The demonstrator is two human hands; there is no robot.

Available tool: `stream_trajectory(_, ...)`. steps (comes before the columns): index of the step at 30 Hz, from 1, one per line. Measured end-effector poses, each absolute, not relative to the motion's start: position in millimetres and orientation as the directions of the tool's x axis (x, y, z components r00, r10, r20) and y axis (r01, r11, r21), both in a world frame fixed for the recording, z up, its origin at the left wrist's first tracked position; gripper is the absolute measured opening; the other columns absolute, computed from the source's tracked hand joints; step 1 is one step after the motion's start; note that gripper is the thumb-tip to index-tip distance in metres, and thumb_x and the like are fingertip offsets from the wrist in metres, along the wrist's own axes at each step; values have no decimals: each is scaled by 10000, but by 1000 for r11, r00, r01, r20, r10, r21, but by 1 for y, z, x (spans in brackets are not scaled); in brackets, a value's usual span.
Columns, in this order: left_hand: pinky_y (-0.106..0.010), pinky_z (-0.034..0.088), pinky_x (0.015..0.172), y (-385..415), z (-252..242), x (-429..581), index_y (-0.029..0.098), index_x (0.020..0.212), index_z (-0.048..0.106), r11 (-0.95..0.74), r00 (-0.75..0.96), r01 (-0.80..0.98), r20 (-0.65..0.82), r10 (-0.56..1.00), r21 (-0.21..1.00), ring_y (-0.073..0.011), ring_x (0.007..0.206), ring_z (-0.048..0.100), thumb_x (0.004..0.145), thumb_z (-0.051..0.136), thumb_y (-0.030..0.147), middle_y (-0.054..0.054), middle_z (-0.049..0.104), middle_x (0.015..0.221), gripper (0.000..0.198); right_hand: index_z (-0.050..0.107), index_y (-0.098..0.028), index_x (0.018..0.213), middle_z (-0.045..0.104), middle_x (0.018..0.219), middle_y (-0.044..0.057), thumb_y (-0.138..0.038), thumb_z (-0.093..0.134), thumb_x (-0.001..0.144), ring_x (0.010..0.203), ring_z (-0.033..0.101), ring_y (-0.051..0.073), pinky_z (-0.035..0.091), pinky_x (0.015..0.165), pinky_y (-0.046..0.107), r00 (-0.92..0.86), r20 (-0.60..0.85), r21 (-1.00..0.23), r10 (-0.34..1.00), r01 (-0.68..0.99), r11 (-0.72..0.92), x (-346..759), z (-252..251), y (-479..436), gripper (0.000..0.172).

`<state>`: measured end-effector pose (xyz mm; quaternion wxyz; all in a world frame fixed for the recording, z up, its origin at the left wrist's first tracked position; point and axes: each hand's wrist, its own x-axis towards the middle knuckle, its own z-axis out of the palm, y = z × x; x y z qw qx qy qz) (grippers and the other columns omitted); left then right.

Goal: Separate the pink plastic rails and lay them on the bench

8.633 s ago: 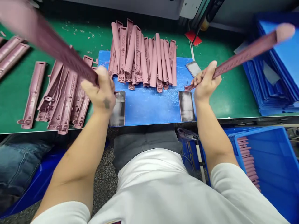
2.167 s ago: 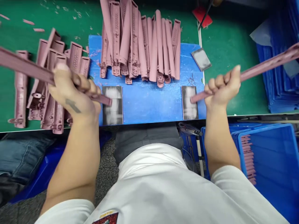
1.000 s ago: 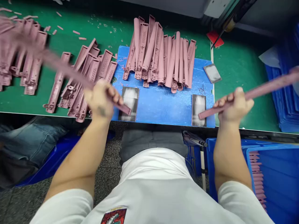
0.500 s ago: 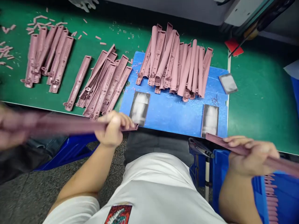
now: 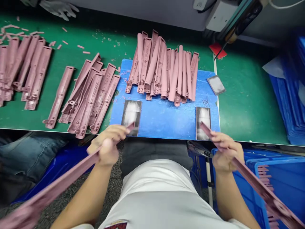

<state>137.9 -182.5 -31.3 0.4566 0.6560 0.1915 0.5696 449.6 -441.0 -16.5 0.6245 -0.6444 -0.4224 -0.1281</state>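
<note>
Your left hand (image 5: 107, 146) and right hand (image 5: 225, 152) are well apart, each clamped on its own pink plastic strip (image 5: 59, 189), slanting down and outward.

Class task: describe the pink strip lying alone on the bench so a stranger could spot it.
On the green workbench, find the blue mat. Left of it lies a slanted cluster of pink moulded plastic strips. The target is the strip just left of that cluster, lying alone, unlike its piled neighbours.

hands (image 5: 106, 146): 2 | held pink plastic bars (image 5: 69, 178): 2 (one each) | grey pads (image 5: 131, 116): 3
</note>
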Motion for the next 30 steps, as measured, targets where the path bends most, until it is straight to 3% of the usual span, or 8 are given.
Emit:
stream_trajectory(3,-474,662,659,-194,-22,118,256,796,760,-361,225,-249,416,881,899,-271,652,736,1052,636,430,-35,742,718,333,663,-273,835,765,737,15,-543,641,1147,659,814,294,709,671,510,669,641,-753,376,643,141,447,-7,-462,414)
stream_trajectory(8,-396,515,574,-145,8,156,281,1109,910,-652,129,-121,663,737,749,-223,648,684,1109,658,676,-34,712,771,468,604,-314,738,593,683,51,-683,456,1143,627,686,279,578,604,498,486,870,-485,81,874,-36,512,30,-397,568)
stream_trajectory(10,-386,547,616,-122,28,186,272,1248,898,-721,305,-37,694,652,692,-195,620,694,1192,608,642,-20,710,768,473,684,-296,827,670,801,66,-773,354,1186,722,741,266,630,721,505,423,878,-399,222,905,-148,534,43,-355,682)
stream_trajectory(13,-460,675,929,-91,53,246,230,1422,883,-818,660,123,570,490,561,-286,970,830,1203,669,522,-91,832,1053,424,823,-261,1269,823,1213,111,-783,345,1228,1035,831,290,678,978,503,397,664,-354,634,913,-201,551,55,-290,709)
stream_trajectory(17,-524,653,1037,-54,50,341,288,1458,901,-863,872,210,311,378,459,-391,1155,802,1131,751,328,-131,804,1117,361,712,-243,1664,799,1496,155,-490,451,1274,1417,742,375,595,1213,542,269,268,-152,925,960,-235,556,57,-219,529)
stream_trajectory(22,-580,589,1197,-36,32,385,255,1592,824,-905,921,278,179,347,323,-406,1327,749,1108,522,169,-170,835,1336,577,639,-226,1775,795,1569,196,-172,455,1164,1513,692,460,525,1279,706,230,42,-130,972,966,-223,564,54,-201,640)
stream_trajectory(26,-600,592,1226,-58,42,324,212,1571,818,-920,923,227,230,308,318,-415,1370,741,1135,524,269,-174,811,1428,529,755,-237,1648,830,1540,153,-263,474,1167,1467,744,409,564,1278,627,350,108,-262,931,913,-313,577,52,-239,558)
stream_trajectory(30,-548,634,1207,-102,39,237,247,1486,838,-899,831,167,433,349,405,-361,1304,795,1169,599,309,-140,830,1395,402,876,-181,1408,908,1256,177,-331,560,1138,1243,848,412,645,1139,543,508,-94,-243,856,822,-515,583,43,-272,441)
